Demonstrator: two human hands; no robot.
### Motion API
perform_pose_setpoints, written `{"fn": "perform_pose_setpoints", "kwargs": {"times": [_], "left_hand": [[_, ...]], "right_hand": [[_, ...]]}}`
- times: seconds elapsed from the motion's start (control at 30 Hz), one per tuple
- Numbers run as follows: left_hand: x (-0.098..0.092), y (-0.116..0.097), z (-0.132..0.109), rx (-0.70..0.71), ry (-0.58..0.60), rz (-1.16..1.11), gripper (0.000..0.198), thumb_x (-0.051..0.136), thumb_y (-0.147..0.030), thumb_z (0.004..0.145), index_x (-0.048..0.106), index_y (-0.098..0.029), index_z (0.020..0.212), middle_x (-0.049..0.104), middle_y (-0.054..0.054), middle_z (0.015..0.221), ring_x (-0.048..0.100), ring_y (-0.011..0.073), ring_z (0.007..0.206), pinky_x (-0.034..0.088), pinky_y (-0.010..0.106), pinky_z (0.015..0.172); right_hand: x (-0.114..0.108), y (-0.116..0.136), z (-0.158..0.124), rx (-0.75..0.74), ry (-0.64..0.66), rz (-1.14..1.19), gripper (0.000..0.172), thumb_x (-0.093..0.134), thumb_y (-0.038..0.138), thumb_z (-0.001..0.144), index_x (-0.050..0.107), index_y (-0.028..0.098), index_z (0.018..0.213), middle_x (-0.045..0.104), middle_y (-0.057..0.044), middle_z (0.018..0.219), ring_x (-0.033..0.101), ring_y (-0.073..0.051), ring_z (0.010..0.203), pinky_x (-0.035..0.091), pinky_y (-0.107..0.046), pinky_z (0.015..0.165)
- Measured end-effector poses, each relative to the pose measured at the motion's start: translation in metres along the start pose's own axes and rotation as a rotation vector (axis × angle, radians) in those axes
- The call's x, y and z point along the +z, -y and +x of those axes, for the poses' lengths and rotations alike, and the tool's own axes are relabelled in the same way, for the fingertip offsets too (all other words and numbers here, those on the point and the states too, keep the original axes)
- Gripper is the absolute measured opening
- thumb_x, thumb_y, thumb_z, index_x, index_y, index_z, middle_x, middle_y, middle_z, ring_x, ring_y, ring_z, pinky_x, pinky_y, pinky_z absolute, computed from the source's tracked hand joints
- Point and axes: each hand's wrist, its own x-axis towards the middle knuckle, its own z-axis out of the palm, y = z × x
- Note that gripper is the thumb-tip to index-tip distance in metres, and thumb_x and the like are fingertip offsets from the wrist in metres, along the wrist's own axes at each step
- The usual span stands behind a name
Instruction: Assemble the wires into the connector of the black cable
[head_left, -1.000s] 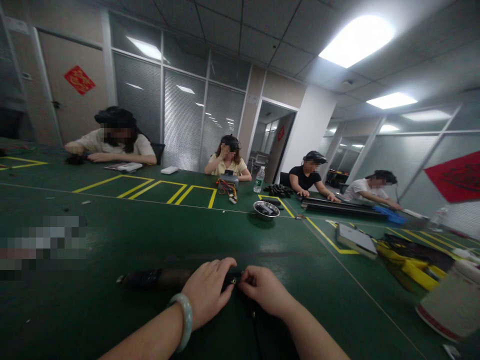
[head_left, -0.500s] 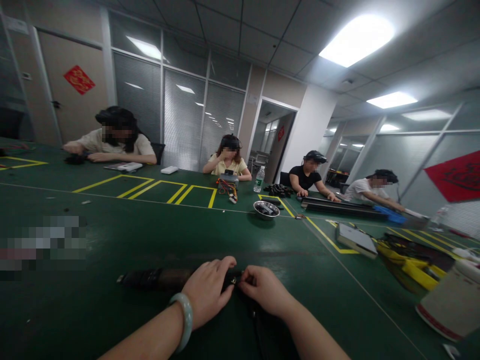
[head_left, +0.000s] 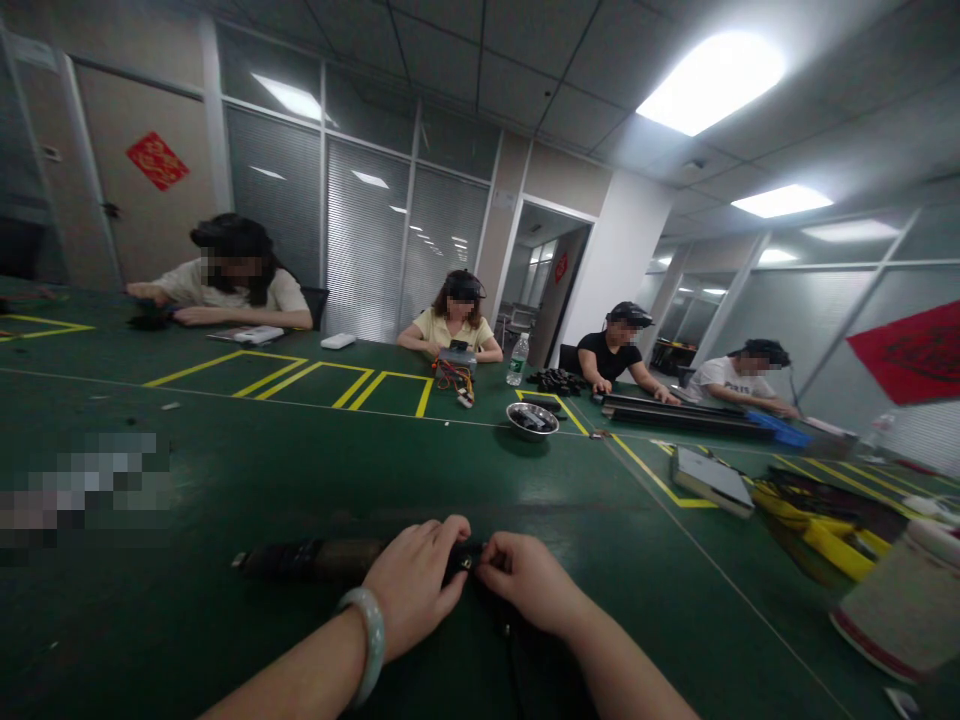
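Note:
A long dark cylinder with a small metal tip at its left end, looking like an electric screwdriver (head_left: pixel 322 560), lies across the green table. My left hand (head_left: pixel 416 575), with a pale bangle at the wrist, is closed over its right part. Just right of it, my right hand (head_left: pixel 521 575) is closed in a pinch at that end. Whatever small part sits between those fingertips is hidden. A small brass-coloured spot shows between the two hands. Below my right hand a thin black cord (head_left: pixel 514 650) runs toward me, hard to make out against the dark surface.
Ahead stands a metal bowl (head_left: pixel 532 420) of dark parts, with a water bottle (head_left: pixel 517 360) behind it. On the right are a grey box (head_left: pixel 711 480), a yellow tray (head_left: pixel 844 545) and a pale bucket (head_left: pixel 904 600). Several people work along the far side.
My hands and the electric screwdriver stay in place. Across the table, one person has lowered a hand from near the head. The person at far right has drawn an arm in.

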Motion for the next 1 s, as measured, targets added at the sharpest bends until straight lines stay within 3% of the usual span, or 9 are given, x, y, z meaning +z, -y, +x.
{"fn": "perform_pose_setpoints", "kwargs": {"times": [0.23,0.5,0.73,1.0], "left_hand": [[-0.0031,-0.0014,0.0019,0.061,0.056,0.016,0.019,0.052,-0.023,0.080,0.056,-0.026,0.099,0.060,0.000,0.100,0.054,0.0207,0.095,0.038,0.035,0.084],[-0.0011,-0.0010,0.0005,-0.018,0.024,0.015,0.029,0.052,-0.026,0.081,0.051,-0.025,0.110,0.059,0.002,0.100,0.054,0.0205,0.094,0.039,0.036,0.085],[-0.0050,-0.0020,0.0013,0.048,0.065,0.017,0.019,0.051,-0.025,0.082,0.057,-0.024,0.100,0.060,0.002,0.101,0.054,0.0210,0.095,0.040,0.036,0.085],[-0.0008,-0.0003,0.0002,0.005,0.028,-0.009,0.030,0.052,-0.026,0.081,0.051,-0.025,0.111,0.060,0.003,0.104,0.055,0.0218,0.097,0.039,0.037,0.087]], "right_hand": [[-0.0014,0.0044,-0.0003,-0.004,0.005,0.007,0.008,0.060,0.025,0.081,0.066,0.019,0.082,0.064,0.002,0.074,0.055,-0.011,0.066,0.035,-0.019,0.058],[-0.0024,0.0047,-0.0016,0.017,0.018,0.005,0.009,0.060,0.026,0.082,0.065,0.019,0.082,0.063,0.002,0.073,0.053,-0.011,0.065,0.034,-0.019,0.056],[-0.0024,0.0046,-0.0011,0.029,0.022,-0.014,0.010,0.060,0.027,0.082,0.066,0.019,0.084,0.063,0.002,0.073,0.053,-0.011,0.065,0.034,-0.020,0.057],[-0.0025,0.0060,-0.0018,0.008,0.011,-0.013,0.009,0.060,0.026,0.083,0.065,0.019,0.082,0.063,0.002,0.073,0.053,-0.011,0.065,0.033,-0.020,0.057]]}}
